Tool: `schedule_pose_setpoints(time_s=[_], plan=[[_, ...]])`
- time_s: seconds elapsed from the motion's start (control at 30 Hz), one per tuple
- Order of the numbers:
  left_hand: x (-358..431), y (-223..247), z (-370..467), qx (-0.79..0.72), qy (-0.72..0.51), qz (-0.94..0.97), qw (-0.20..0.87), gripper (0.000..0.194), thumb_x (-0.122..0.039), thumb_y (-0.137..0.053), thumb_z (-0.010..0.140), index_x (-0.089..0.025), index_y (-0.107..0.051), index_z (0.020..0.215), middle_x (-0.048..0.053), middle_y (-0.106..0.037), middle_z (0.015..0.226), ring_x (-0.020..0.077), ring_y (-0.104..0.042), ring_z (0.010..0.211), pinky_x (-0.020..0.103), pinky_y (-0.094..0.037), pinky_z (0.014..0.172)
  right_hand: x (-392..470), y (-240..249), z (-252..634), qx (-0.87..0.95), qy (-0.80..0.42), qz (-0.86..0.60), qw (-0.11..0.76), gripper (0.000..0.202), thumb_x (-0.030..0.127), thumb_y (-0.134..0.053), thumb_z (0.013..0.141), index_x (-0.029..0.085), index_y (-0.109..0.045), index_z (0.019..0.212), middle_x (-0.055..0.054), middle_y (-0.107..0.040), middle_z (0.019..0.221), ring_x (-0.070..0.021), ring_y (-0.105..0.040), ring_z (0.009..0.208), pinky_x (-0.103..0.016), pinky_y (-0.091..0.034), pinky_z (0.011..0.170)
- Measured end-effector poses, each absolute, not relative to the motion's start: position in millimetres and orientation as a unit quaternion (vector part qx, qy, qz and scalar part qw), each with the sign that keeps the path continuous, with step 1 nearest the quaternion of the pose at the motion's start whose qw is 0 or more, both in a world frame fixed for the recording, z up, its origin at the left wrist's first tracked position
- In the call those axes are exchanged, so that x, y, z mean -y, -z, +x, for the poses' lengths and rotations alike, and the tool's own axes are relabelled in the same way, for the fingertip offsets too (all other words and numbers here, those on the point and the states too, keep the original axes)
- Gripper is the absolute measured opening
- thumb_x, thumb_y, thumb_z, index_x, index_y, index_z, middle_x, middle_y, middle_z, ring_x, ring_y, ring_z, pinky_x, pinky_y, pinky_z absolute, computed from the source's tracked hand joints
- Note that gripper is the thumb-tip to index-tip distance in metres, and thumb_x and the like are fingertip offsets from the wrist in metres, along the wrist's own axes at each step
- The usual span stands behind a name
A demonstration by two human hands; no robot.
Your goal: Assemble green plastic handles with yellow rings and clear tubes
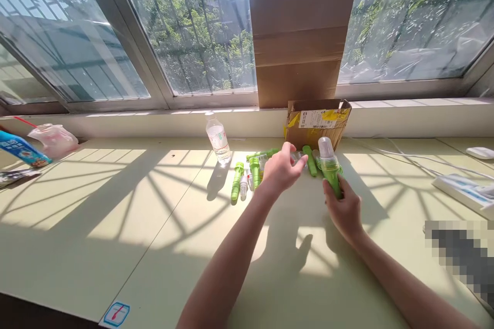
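My right hand [344, 206] is wrapped round the lower part of a green tube with a clear ribbed cap [327, 153], held upright and leaning slightly left. Over the row of green parts reaches my left hand [283, 168], thumb apart from the fingers, with nothing visible in it. A short green tube [310, 161] lies between the two hands. Left of my left hand are a green tube with a collar [236, 182], a small clear-capped white bottle [243, 186] and another green tube [255, 172]. Behind them lies a green piece [266, 154]. My left hand partly hides some clear pieces.
A clear water bottle [218, 140] stands left of the parts. An opened cardboard box [316, 123] sits against the window ledge. On the right are a power strip [465, 193], cables and a blurred-out object. A blue packet [23, 149] and pink bag [56, 139] lie far left.
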State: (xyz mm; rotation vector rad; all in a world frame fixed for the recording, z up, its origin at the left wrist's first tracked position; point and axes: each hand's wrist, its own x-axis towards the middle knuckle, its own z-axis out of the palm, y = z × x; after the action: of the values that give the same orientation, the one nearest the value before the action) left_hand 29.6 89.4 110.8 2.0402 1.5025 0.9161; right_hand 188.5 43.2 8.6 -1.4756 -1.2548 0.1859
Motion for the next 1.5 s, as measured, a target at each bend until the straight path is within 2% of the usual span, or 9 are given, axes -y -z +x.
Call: schedule_pose_setpoints(time_s=[0.13,0.23,0.33,0.43,0.7,0.87,1.03,1.37,1.5], plan=[[-85,-112,21,-0.56,0.003,0.806,0.192,0.042,-0.049,-0.053,0.083,-0.021,-0.055,0.114,0.008,-0.067,0.106,0.0249,-0.064,0.095,0.03,-0.047,0.074,-53,-14,211,0.445,-0.044,-0.689,0.57,0.045,0.042,-0.048,0.084,0.016,-0.061,0.117,-0.006,-0.065,0.082,-0.0206,-0.057,0.073,-0.03,-0.044,0.066],[-84,-108,19,-0.563,0.075,0.792,0.225,0.046,-0.051,-0.055,0.08,-0.02,-0.057,0.114,0.009,-0.067,0.11,0.0239,-0.065,0.094,0.027,-0.048,0.07,-59,-16,231,0.426,0.025,-0.729,0.534,0.043,0.035,-0.046,0.081,0.014,-0.063,0.114,-0.007,-0.063,0.083,-0.0222,-0.056,0.075,-0.032,-0.042,0.069],[-85,-104,20,-0.569,0.075,0.79,0.218,0.046,-0.047,-0.052,0.082,-0.019,-0.055,0.119,0.01,-0.067,0.112,0.0239,-0.065,0.094,0.028,-0.048,0.071,-65,-14,248,0.442,0.076,-0.736,0.507,0.048,0.029,-0.045,0.078,0.008,-0.06,0.12,-0.017,-0.065,0.094,-0.0286,-0.056,0.086,-0.037,-0.04,0.073],[-87,-101,21,-0.568,0.074,0.792,0.211,0.047,-0.048,-0.052,0.082,-0.019,-0.054,0.12,0.01,-0.066,0.113,0.0234,-0.065,0.094,0.028,-0.048,0.071,-69,-10,261,0.446,0.042,-0.762,0.467,0.052,0.03,-0.048,0.077,0.007,-0.058,0.123,-0.022,-0.067,0.096,-0.0328,-0.058,0.086,-0.04,-0.039,0.072],[-90,-85,22,-0.566,0.05,0.809,0.149,0.043,-0.05,-0.052,0.082,-0.02,-0.059,0.112,0.01,-0.063,0.113,0.0228,-0.062,0.095,0.027,-0.049,0.07,-73,0,270,0.458,-0.049,-0.791,0.404,0.048,0.034,-0.051,0.076,0.014,-0.065,0.116,-0.019,-0.071,0.097,-0.0329,-0.062,0.085,-0.041,-0.043,0.074],[-94,-51,43,-0.581,-0.013,0.814,0.025,0.036,-0.033,-0.045,0.09,-0.01,-0.058,0.114,0.019,-0.055,0.121,0.0321,-0.049,0.115,0.042,-0.044,0.09,-77,5,270,0.47,-0.059,-0.783,0.403,0.051,0.035,-0.052,0.075,0.014,-0.065,0.119,-0.017,-0.071,0.101,-0.0347,-0.064,0.094,-0.042,-0.046,0.078],[-97,-24,52,-0.568,-0.075,0.818,-0.045,0.03,-0.023,-0.035,0.094,-0.013,-0.06,0.108,0.015,-0.056,0.113,0.0279,-0.051,0.109,0.037,-0.046,0.082,-79,8,270,0.487,-0.068,-0.778,0.391,0.055,0.033,-0.051,0.074,0.01,-0.064,0.123,-0.018,-0.07,0.107,-0.0361,-0.063,0.1,-0.043,-0.046,0.084],[-101,-14,48,-0.564,-0.115,0.816,-0.053,0.029,-0.029,-0.037,0.094,-0.014,-0.06,0.104,0.015,-0.057,0.108,0.0271,-0.051,0.105,0.033,-0.048,0.072,-77,9,266,0.509,0.001,-0.755,0.413,0.047,0.033,-0.045,0.081,0.007,-0.069,0.111,-0.019,-0.07,0.097,-0.0303,-0.061,0.092,-0.039,-0.045,0.083],[-101,-13,47,-0.565,-0.117,0.816,-0.048,0.029,-0.03,-0.038,0.094,-0.014,-0.06,0.105,0.015,-0.057,0.108,0.0272,-0.051,0.105,0.034,-0.048,0.074,-75,7,260,0.546,0.113,-0.724,0.407,0.039,0.03,-0.044,0.083,0.01,-0.069,0.106,-0.017,-0.066,0.109,-0.0308,-0.055,0.102,-0.042,-0.042,0.087]])
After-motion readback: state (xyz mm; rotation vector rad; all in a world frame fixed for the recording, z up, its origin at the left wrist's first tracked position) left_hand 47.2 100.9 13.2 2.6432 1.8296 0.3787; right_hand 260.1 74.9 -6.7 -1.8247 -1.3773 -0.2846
